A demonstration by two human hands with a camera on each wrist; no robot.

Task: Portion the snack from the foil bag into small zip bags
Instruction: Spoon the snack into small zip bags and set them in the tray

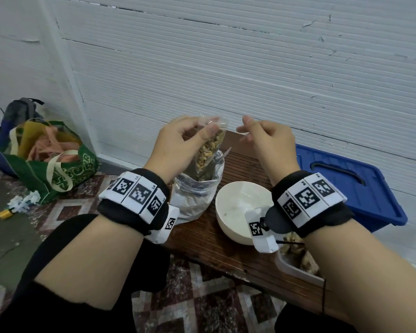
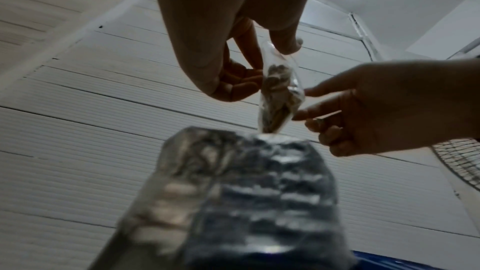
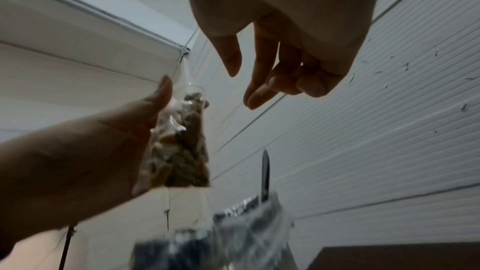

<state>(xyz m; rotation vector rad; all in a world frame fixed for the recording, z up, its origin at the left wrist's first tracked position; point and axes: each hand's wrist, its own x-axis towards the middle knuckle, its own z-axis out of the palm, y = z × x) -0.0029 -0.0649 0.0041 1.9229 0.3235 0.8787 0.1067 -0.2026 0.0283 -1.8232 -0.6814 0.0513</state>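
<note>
Left hand (image 1: 178, 143) pinching small clear zip bag of tan snack pieces (image 1: 208, 150) over crumpled silver foil bag (image 1: 195, 198); right hand (image 1: 267, 138) just beside, loosely curled, holding nothing; white round bowl (image 1: 238, 207) on brown wooden table (image 1: 226, 251)

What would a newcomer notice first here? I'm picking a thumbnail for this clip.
The left hand, raised at centre, pinches a small zip bag packed with snack, hanging over the open foil bag on the wooden table. The right hand hovers beside it, holding nothing. A white bowl sits right of the foil bag.
</note>
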